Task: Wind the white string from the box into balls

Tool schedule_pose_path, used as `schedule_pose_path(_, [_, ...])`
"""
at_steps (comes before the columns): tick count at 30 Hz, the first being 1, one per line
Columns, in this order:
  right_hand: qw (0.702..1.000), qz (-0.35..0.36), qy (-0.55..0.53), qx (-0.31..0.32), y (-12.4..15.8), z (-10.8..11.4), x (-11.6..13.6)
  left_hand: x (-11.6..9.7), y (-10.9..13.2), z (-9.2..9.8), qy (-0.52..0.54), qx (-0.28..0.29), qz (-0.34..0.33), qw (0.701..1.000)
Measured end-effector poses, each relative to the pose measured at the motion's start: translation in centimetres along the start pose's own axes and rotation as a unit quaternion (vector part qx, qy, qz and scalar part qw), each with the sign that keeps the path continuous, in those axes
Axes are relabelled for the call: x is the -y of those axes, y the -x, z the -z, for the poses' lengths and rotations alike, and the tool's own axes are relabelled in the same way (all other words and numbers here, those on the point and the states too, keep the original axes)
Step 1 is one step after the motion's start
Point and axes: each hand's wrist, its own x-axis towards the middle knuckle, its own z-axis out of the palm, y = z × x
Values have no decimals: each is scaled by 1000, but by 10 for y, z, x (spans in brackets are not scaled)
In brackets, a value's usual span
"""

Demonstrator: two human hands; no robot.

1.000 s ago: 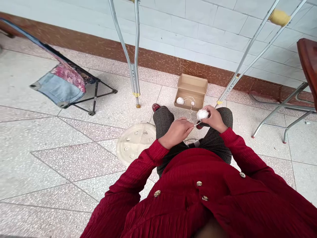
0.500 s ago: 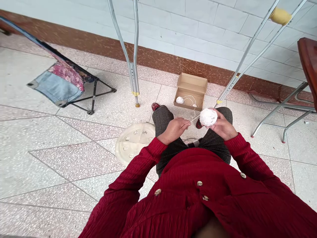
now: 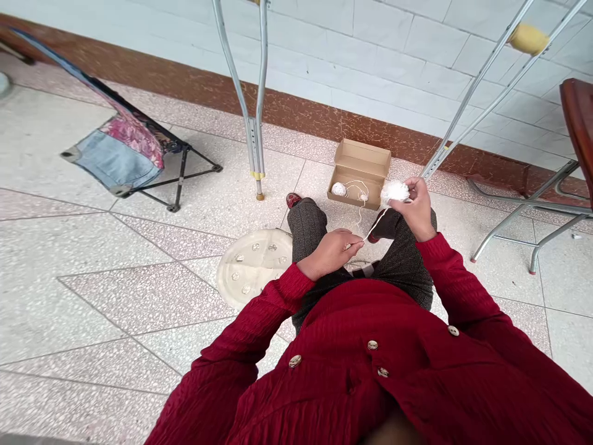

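My right hand (image 3: 417,209) grips a fluffy-looking white yarn piece (image 3: 393,192) between thumb and fingers, over the right knee. Its exact make is blurred. A white yarn strand (image 3: 377,223) runs down from it to my left hand (image 3: 332,252), which pinches the strand above the lap. Beyond the knees, an open cardboard box (image 3: 362,162) on the floor holds a small white yarn ball (image 3: 338,189) and loose loops. One strand hangs over the box's front edge.
Two metal crutches (image 3: 254,139) (image 3: 467,102) lean on the tiled wall. A folding chair (image 3: 120,161) stands left, a round plastic lid or stool top (image 3: 229,281) lies by the left leg, and a wooden-seated metal chair (image 3: 577,117) is at right.
My right hand has lifted and turned the white yarn piece up and away from me. My left hand has shifted slightly right and down, still pinching the strand. The view has shifted a little.
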Motion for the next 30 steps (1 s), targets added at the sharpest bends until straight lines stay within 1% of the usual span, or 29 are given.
schedule_pose_path(1, [998,17,54,20,3,-1,-9,-1,0,5,-13,-7,-7,1000])
schedule_pose_path(2, [994,16,94,54,8,-3,-17,-1,-1,10,-26,-18,-13,999])
schedule_pose_path(4, [981,-18,106,159,24,-8,-28,1,-4,21,-47,-44,-22,998])
schedule_pose_path(5, [971,-49,82,219,33,-10,-30,3,-7,25,-53,-53,-24,997])
schedule_pose_path(7, [934,-121,-3,335,49,-13,-28,8,-11,30,-53,-57,-26,997])
schedule_pose_path(8, [912,-153,-53,376,56,-13,-23,11,-14,30,-46,-51,-25,997])
schedule_pose_path(9, [893,-177,-99,401,62,-13,-17,13,-15,29,-35,-42,-20,998])
schedule_pose_path(10, [880,-194,-142,409,66,-11,-10,15,-17,26,-18,-33,-12,999])
schedule_pose_path(12, [875,-212,-213,381,70,-5,4,17,-17,17,29,-23,13,999])
schedule_pose_path(15, [880,-215,-293,305,66,3,20,18,-13,1,90,-15,56,994])
schedule_pose_path(17, [894,-204,-311,250,56,6,24,17,-9,-9,104,2,71,992])
schedule_pose_path(19, [921,-187,-291,180,42,6,20,13,-5,-15,96,23,68,993])
schedule_pose_path(20, [938,-176,-265,138,35,5,16,11,-4,-16,85,30,59,994])
schedule_pose_path(22, [973,-140,-169,70,25,2,2,5,-3,-14,47,31,33,998])
schedule_pose_path(23, [987,-114,-101,55,23,0,-5,3,-4,-11,26,23,20,999])
schedule_pose_path(24, [994,-87,-33,61,23,-3,-13,2,-5,-7,8,13,11,1000])
schedule_pose_path(25, [994,-67,26,83,25,-6,-20,3,-6,-2,-7,-1,5,1000])
schedule_pose_path(26, [988,-60,66,123,29,-8,-27,4,-8,2,-18,-14,1,1000])
schedule_pose_path(27, [979,-73,82,174,34,-11,-31,6,-10,6,-24,-23,-1,999])
schedule_pose_path(28, [965,-104,75,229,40,-14,-34,9,-11,10,-27,-27,-4,999])
schedule_pose_path(30, [922,-191,20,335,51,-17,-35,15,-13,14,-24,-20,-11,999])
